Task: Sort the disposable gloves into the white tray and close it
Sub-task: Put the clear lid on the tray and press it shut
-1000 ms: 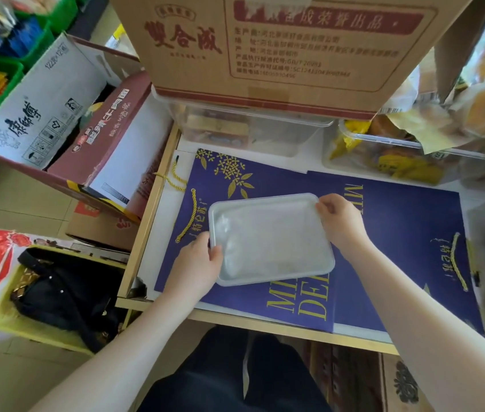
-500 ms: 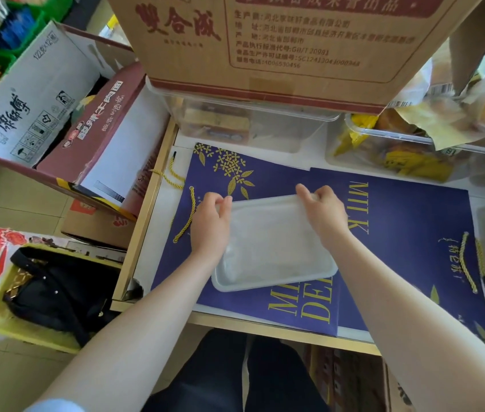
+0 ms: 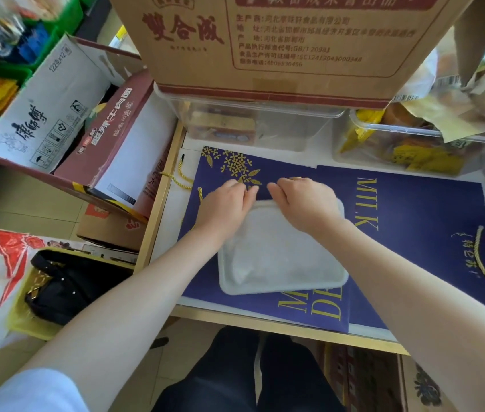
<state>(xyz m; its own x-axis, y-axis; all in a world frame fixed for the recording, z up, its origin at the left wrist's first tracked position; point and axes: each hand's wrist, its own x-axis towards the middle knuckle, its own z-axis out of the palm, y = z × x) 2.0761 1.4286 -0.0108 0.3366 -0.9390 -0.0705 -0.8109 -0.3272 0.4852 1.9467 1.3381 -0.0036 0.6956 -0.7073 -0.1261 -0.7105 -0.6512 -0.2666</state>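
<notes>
Nearest the camera, the person's dark trousers (image 3: 253, 379) show under the front edge of the surface (image 3: 172, 224), a white top with a wooden rim. On it lie two navy gift bags (image 3: 413, 233) with gold print, laid flat and overlapping. The white tray (image 3: 282, 257) rests on the left bag, near the front edge, its lid down and something pale and crumpled showing dimly through it; whether these are the gloves cannot be told.

Both hands sit at the tray's far rim, close together. The left hand (image 3: 226, 205) lies over the far left corner, fingers bent down past the edge. The right hand (image 3: 303, 203) covers the far rim beside it, fingers curled over the edge. Whether either grip truly pinches the rim cannot be told, since the fingertips are hidden.

Beyond the bags stand clear plastic bins (image 3: 253, 126) holding packaged goods, and a large brown carton (image 3: 279, 43) sits on top of them.
</notes>
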